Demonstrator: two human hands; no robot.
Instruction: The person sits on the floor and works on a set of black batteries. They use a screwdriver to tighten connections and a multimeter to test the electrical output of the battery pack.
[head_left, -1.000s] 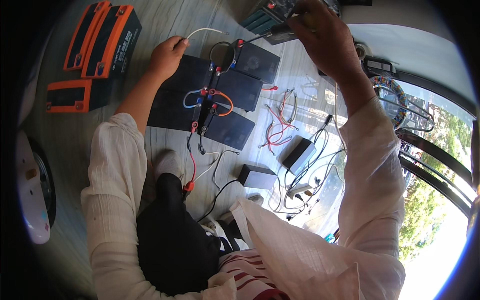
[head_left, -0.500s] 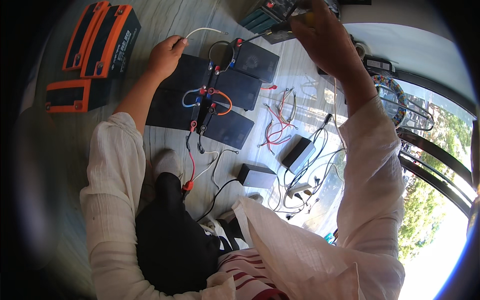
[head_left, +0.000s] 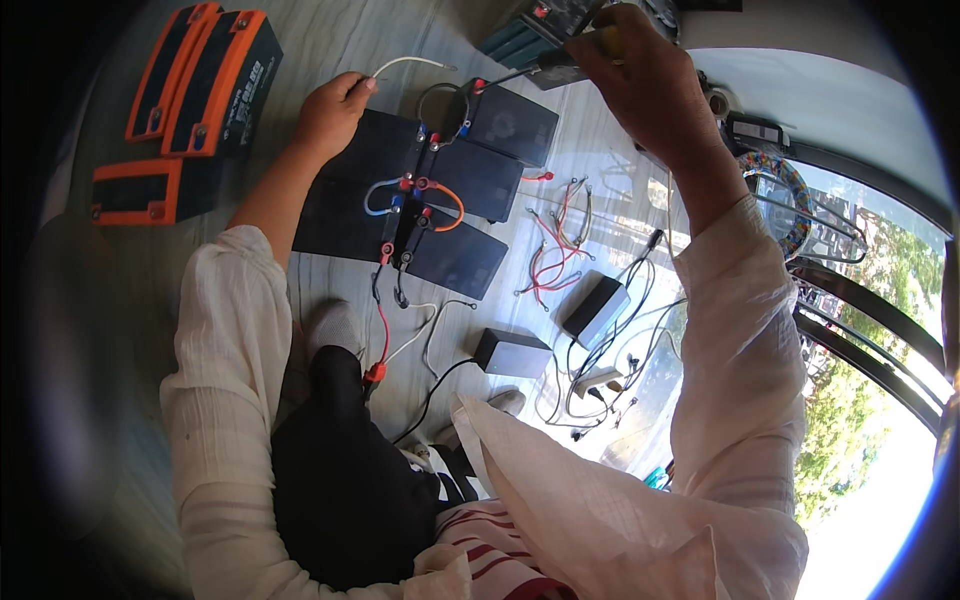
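Note:
My left hand (head_left: 330, 115) pinches a white wire (head_left: 410, 60) with a ring lug at its free end, above the linked black batteries (head_left: 340, 220). My right hand (head_left: 650, 85) grips a dark tool with yellow on its handle (head_left: 605, 45), mostly hidden by my fingers. A dark thin length runs from there to a red terminal (head_left: 481, 86) on the upper right battery; I cannot tell whether it is shaft or cable. Short orange (head_left: 460, 205) and blue (head_left: 370, 198) links join terminals. Red and white leads hang off the lower terminals toward a red connector (head_left: 376, 372) by my foot.
Orange-trimmed batteries (head_left: 200, 90) lie at upper left, more batteries (head_left: 510, 45) at the top. Right of the linked ones are loose leads (head_left: 550, 260), two charger boxes (head_left: 595, 305) and a power strip (head_left: 600, 380). A beaded ring (head_left: 790, 200) stands by the glass door at right.
My right hand has shifted slightly left and down with the tool. My left hand has stayed still. A dark blur now covers the white object formerly visible at the left edge.

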